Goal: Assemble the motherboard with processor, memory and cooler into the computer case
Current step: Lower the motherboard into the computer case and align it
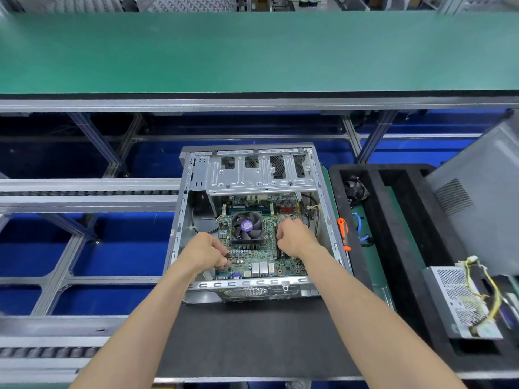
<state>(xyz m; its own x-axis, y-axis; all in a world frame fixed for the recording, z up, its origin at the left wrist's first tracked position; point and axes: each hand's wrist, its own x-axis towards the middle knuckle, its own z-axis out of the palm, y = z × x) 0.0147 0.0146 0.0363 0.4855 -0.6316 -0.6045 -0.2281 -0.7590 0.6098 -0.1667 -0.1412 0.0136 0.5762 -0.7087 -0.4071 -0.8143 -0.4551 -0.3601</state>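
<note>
An open grey computer case (179, 220) lies flat on a dark mat. Inside it sits the green motherboard (252, 265) with a black cooler fan (247, 226) at its middle and memory sticks (247, 208) behind the fan. My left hand (206, 252) grips the board's left edge, fingers curled around it near the capacitors. My right hand (292, 237) has its fingers curled over the board's right part, beside the fan. The board's rear ports (259, 269) face the near wall of the case.
An orange-handled screwdriver (343, 233) lies just right of the case. A black foam tray (393, 248) holds a small fan (356, 189), blue cables and a power supply (460, 299) with yellow wires. A grey case panel (477, 206) leans at the right. Roller conveyor rails run on the left.
</note>
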